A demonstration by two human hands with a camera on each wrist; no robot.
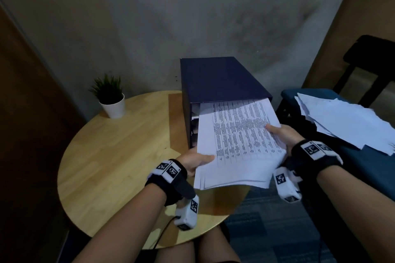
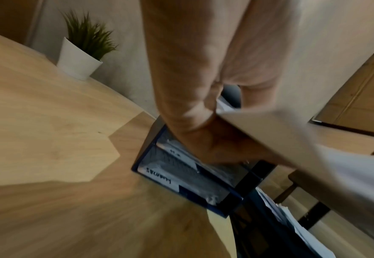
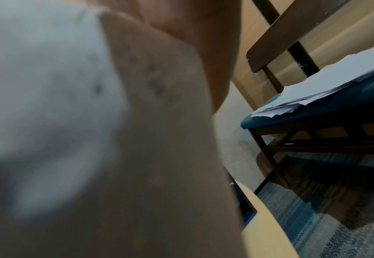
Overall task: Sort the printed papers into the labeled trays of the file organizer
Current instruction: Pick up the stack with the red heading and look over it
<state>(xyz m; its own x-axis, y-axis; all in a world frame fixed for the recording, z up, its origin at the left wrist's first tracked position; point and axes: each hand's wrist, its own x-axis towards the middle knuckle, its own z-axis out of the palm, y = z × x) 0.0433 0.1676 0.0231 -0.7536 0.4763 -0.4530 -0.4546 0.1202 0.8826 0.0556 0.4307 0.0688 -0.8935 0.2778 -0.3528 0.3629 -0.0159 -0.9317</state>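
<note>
Stack of printed papers (image 1: 239,141) lies straight ahead of us, long axis pointing into the top tray of the navy file organizer (image 1: 218,77), far edge already inside. Left hand (image 1: 195,161) pinches the near-left corner, right hand (image 1: 282,135) clamps the right edge (thumbs on top). Unsorted sheets (image 1: 346,121) wait on the blue seat, nearer our right

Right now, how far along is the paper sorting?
Done: lower trays of the dark blue file organizer already hold sheets. In hand: left hand and right hand grip a stack of printed white papers, its far edge at the top slot. Left: the loose paper pile on the teal chair.
</note>
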